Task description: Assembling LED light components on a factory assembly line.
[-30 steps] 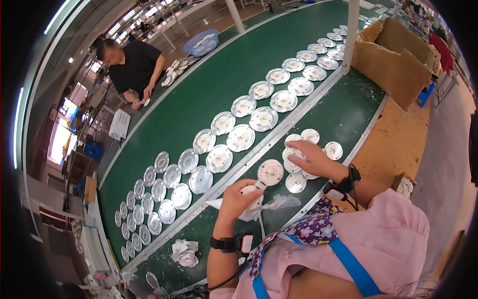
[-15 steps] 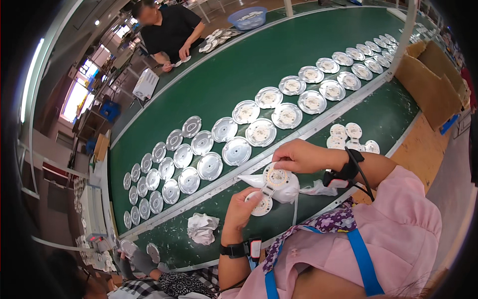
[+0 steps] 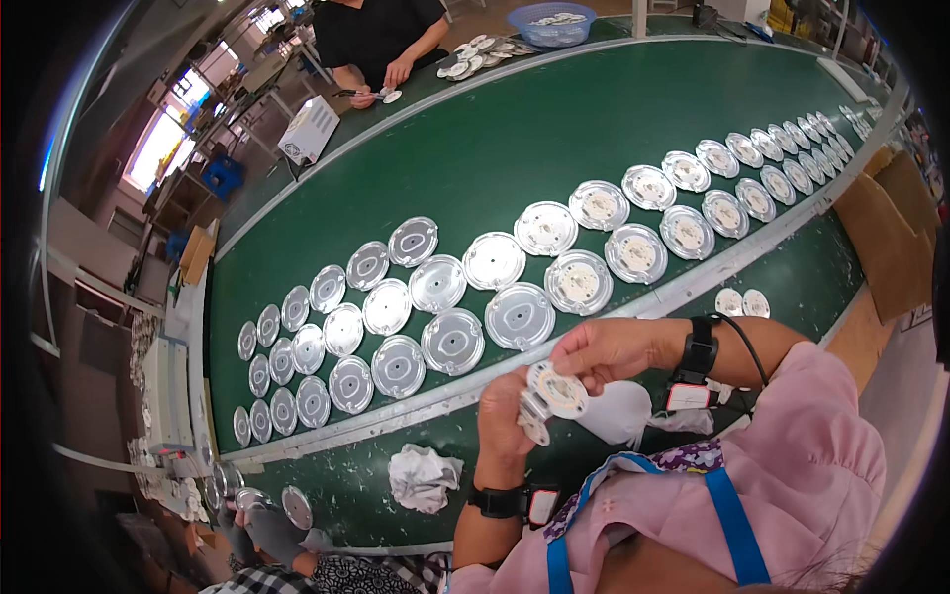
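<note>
Setting: long green conveyor belt (image 3: 554, 148) runs from lower left to upper right of the frame, with a pale metal rail (image 3: 633, 307) along its near edge and a darker green bench strip (image 3: 346, 485) below it.
Belt load: two rows of round silver metal discs with pale centres (image 3: 520, 317) lie flat on the belt, close together, some touching.
Left hand (image 3: 505, 416): lower centre of the frame, fingers curled up around the lower edge of a small round white disc with a yellowish centre (image 3: 559, 391); a black wristband sits on the wrist.
Right hand (image 3: 609, 351): just above and right of the disc, fingertips pressed together on its upper rim, pinching it.
Held disc: tilted, lifted above the bench strip, between both hands, below the rail.
Near the hands: crumpled white cloth (image 3: 424, 477) lies on the bench strip at lower left of the hands; two small white discs (image 3: 742, 302) rest to the right beside the rail.
Far side: another person in a black top (image 3: 381, 30) works at the upper edge, with a blue basin (image 3: 550, 25) to the right.
</note>
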